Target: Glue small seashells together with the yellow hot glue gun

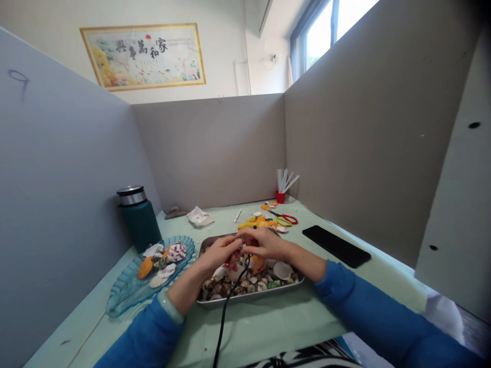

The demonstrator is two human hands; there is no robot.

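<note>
My left hand and my right hand meet above a metal tray filled with small seashells. Both are closed, fingertips together around a small reddish, shell-like piece, mostly covered by the fingers. A black cord runs from below the hands over the tray's near rim toward me. Just beyond the tray lies a yellow tool, probably a glue gun, among orange and white shells. Larger orange, white and purple-striped shells rest on a blue shell-shaped plate at left.
A dark green bottle stands behind the plate. Scissors with red and yellow handles lie past the tray. A red cup holds white sticks. At right lies a black phone-like slab. Grey partitions enclose the table.
</note>
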